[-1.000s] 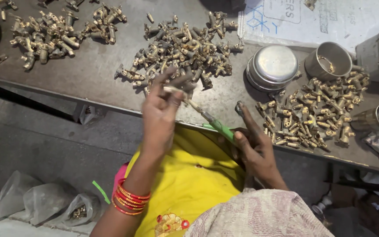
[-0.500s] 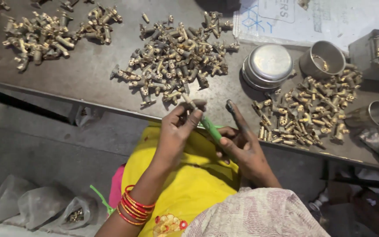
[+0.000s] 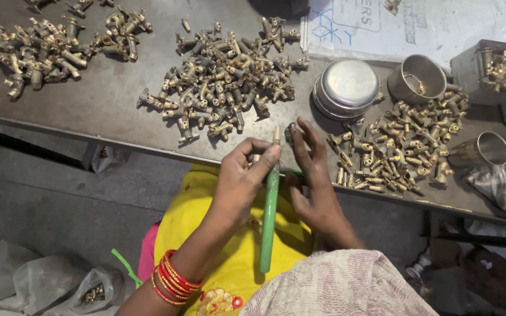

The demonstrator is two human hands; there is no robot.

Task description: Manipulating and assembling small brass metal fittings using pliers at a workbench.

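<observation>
The left hand (image 3: 238, 184) pinches a long green-handled tool (image 3: 269, 216); right hand (image 3: 311, 175) fingers pinch a small brass fitting (image 3: 289, 132) at twelve o'clock, which could slip under pressure.

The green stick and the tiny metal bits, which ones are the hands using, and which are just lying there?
In use:
- left hand gripping the green-handled tool
- right hand pinching a small metal piece

Lying about:
- middle heap of brass fittings
- right heap
- round steel tin
- steel cups
- plastic bags on the floor
</observation>
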